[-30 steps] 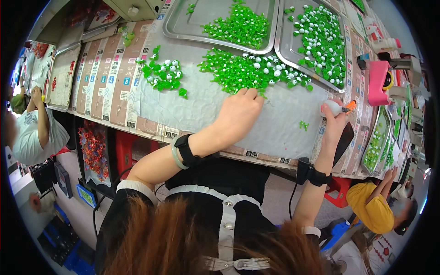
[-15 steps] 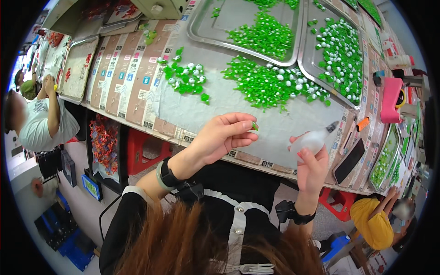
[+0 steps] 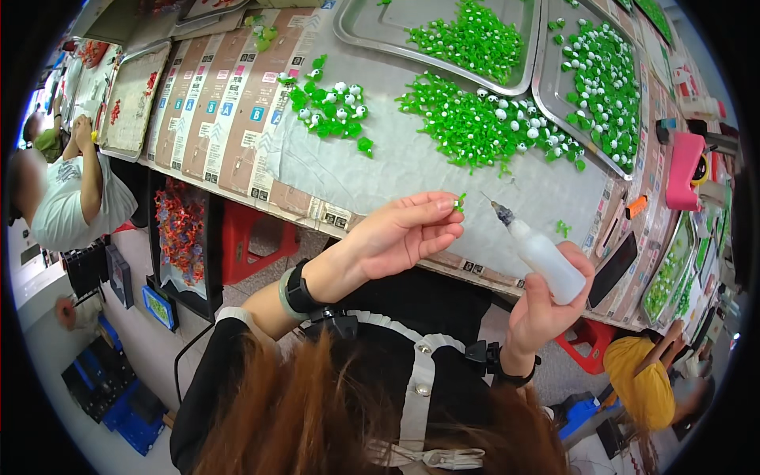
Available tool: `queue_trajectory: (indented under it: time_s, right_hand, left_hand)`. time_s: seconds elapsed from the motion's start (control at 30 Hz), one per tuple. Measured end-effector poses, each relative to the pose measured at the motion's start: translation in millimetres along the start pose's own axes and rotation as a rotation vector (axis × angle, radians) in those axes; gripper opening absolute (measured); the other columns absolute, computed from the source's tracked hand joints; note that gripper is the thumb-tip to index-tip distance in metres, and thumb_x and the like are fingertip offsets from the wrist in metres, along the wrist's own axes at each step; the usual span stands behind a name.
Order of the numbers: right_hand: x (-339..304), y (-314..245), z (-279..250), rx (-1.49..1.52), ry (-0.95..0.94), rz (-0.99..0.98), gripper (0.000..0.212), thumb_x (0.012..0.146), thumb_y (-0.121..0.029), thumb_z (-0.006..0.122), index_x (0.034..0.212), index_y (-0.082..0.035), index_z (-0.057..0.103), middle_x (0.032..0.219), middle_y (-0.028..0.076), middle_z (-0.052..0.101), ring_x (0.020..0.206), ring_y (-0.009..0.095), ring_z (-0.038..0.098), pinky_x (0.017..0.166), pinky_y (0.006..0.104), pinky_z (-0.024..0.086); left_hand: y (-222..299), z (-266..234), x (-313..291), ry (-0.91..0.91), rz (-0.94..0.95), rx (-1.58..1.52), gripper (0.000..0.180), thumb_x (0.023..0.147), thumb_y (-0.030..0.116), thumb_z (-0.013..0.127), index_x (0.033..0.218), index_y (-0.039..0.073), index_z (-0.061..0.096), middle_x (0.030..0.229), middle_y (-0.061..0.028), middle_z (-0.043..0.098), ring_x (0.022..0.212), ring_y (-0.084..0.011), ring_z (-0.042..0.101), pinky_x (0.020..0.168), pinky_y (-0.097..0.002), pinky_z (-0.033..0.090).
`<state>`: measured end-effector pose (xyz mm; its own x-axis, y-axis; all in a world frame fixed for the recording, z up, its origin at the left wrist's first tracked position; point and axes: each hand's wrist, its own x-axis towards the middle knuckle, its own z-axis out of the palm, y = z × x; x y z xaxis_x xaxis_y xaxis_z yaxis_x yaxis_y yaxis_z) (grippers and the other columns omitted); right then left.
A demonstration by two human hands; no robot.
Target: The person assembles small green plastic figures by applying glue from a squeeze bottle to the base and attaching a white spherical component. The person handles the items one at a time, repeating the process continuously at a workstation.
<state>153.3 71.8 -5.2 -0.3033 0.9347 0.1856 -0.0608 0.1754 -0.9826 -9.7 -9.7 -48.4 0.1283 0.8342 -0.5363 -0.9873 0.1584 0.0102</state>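
My left hand (image 3: 416, 229) pinches a small green plastic piece (image 3: 460, 203) between thumb and fingertips, above the near part of the paper-covered table. My right hand (image 3: 554, 305) is wrapped round a white squeeze bottle (image 3: 548, 257) with a dark tip and a thin needle. The needle points up and left, toward the green piece, with a gap between them. Beyond my hands lies a pile of green pieces (image 3: 451, 123), with white eyeball-like balls at its right side. A smaller cluster of green pieces with white balls (image 3: 332, 111) sits to the left.
Metal trays (image 3: 372, 46) of green pieces stand at the back. A dark phone (image 3: 613, 269), an orange-handled tool (image 3: 636, 207) and a pink tape dispenser (image 3: 682, 170) lie at the right. One person (image 3: 75, 194) sits at the left, another (image 3: 641, 380) at the right.
The bottle has swung from pointing up and right to pointing up and left, toward my left hand. A small green piece now shows on the paper right of the bottle.
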Motion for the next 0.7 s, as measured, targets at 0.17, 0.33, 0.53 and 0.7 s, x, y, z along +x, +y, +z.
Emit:
queue_trajectory:
  time_s: [0.17,0.33,0.53,0.7]
  right_hand:
    - [-2.1,-6.2,-5.3,-0.136,-0.106,-0.143,0.048,0.054,-0.015,0.075,0.090,-0.004,0.045,0.083,0.007,0.045,0.072,0.016,0.046,0.064,0.0252,0.038]
    - [-5.5,-4.6,-6.1,-0.195,-0.113,-0.136,0.047,0.055,-0.016,0.075,0.089,-0.004,0.046,0.080,0.007,0.045,0.070,0.015,0.045,0.063,0.0252,0.038]
    - [-3.9,-7.0,-4.4,-0.186,-0.114,-0.133,0.044,0.055,-0.014,0.075,0.087,-0.003,0.047,0.079,0.006,0.046,0.071,0.015,0.045,0.063,0.0249,0.038]
    - [-3.8,-6.3,-5.4,-0.209,-0.121,-0.122,0.044,0.056,-0.014,0.074,0.087,-0.003,0.046,0.078,0.006,0.046,0.070,0.015,0.045,0.063,0.0244,0.037]
  left_hand:
    - [0.4,-2.8,-0.1,-0.034,-0.032,0.007,0.013,0.083,0.011,0.044,0.091,0.003,0.050,0.079,-0.0047,0.056,0.071,-0.0138,0.057,0.062,-0.0200,0.049]
    - [-0.5,-1.1,-0.4,-0.024,-0.044,0.012,0.013,0.083,0.011,0.043,0.089,0.002,0.050,0.077,-0.0041,0.056,0.069,-0.0130,0.057,0.061,-0.0188,0.049]
    - [-0.9,-0.7,-1.9,-0.036,-0.042,0.009,0.013,0.083,0.011,0.042,0.089,0.002,0.050,0.076,-0.0039,0.056,0.069,-0.0125,0.057,0.061,-0.0184,0.049]
    - [-0.5,-1.6,-1.3,-0.065,-0.061,0.013,0.013,0.083,0.011,0.043,0.090,0.002,0.050,0.077,-0.0041,0.056,0.070,-0.0123,0.056,0.062,-0.0186,0.049]
